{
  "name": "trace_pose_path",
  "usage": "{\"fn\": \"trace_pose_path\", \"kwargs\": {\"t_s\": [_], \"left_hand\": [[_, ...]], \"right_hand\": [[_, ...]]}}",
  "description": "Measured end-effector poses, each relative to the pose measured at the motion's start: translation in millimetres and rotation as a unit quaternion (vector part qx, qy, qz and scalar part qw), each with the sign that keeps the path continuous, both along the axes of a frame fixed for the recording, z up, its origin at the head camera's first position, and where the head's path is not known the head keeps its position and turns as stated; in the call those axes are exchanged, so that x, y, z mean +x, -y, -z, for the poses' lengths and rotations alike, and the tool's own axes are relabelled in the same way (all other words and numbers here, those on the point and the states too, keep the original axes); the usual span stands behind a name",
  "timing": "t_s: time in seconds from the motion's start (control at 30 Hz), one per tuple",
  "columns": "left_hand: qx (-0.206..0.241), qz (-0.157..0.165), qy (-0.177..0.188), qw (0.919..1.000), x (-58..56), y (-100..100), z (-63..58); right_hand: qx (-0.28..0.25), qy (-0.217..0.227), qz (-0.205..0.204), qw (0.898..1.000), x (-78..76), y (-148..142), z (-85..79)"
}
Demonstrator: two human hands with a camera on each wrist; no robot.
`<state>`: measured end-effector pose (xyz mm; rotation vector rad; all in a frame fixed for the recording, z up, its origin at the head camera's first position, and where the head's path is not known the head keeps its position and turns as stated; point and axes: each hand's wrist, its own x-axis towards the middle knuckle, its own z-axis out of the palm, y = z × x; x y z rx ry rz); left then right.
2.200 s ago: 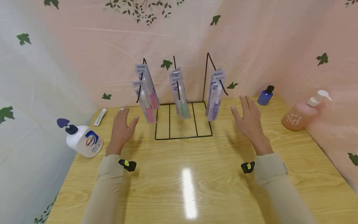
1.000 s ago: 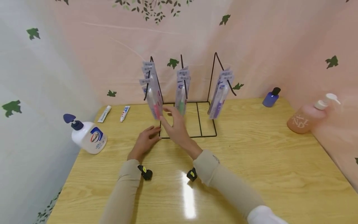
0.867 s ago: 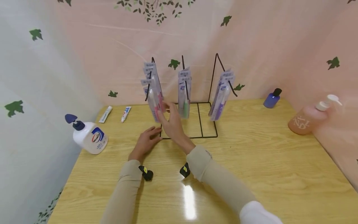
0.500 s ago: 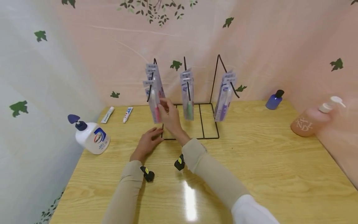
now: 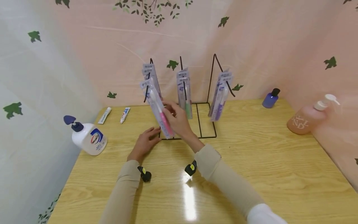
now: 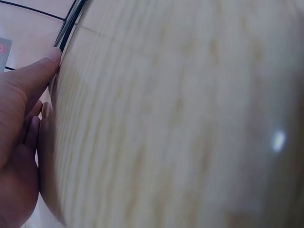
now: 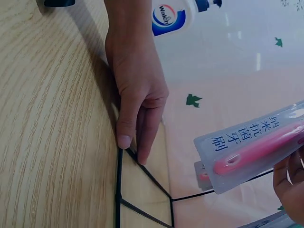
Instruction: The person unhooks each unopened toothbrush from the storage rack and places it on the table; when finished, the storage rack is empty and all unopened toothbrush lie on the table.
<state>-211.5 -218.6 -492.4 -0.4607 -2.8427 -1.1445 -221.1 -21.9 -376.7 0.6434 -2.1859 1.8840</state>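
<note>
My right hand [image 5: 179,119] pinches a packaged pink toothbrush [image 5: 160,113] by its side edge. Its pack is tilted, lower end swung toward me, the top still at the tip of the rack's left hook. In the right wrist view the toothbrush [image 7: 259,147] lies between fingers and thumb at the right edge. My left hand [image 5: 145,141] rests at the front left corner of the black wire rack [image 5: 199,121], thumb and fairly straight fingers touching the base wires. More pink packs hang behind. Green toothbrush packs [image 5: 188,105] hang on the middle hook, purple ones [image 5: 219,102] on the right.
At left stand a white pump bottle [image 5: 90,140] and two small toothpaste tubes, one white [image 5: 104,115], one blue and red [image 5: 125,115]. At right are a small blue bottle [image 5: 270,99] and a pink pump bottle [image 5: 303,119]. A patterned cloth hangs behind the table.
Both hands came in to the rack; the left settled on its base corner. The right hand took hold of the front pink toothbrush pack and pulled its lower end toward me and rightward.
</note>
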Motion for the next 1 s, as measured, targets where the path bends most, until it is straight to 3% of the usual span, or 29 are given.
{"fn": "trace_pose_path", "kwargs": {"t_s": [0.1,0.4,0.67,0.8,1.0], "left_hand": [[-0.001,0.0,-0.006,1.0,-0.2,0.6,1.3],[0.005,-0.01,0.011,0.9999,1.3,1.0,1.0],[0.006,-0.003,-0.025,0.9997,0.5,1.1,4.3],[-0.005,-0.008,-0.03,0.9995,1.1,0.3,3.0],[-0.013,-0.019,0.004,0.9997,1.1,0.2,1.1]], "right_hand": [[0.015,0.008,-0.014,1.0,12.5,-6.6,-11.4],[0.041,0.005,-0.062,0.997,36.8,-20.8,-8.3],[0.031,0.004,-0.105,0.994,69.4,-32.3,-16.3],[0.034,0.041,-0.12,0.991,85.4,-40.8,-9.7],[0.047,0.135,-0.126,0.982,101.6,-48.0,21.3]]}}
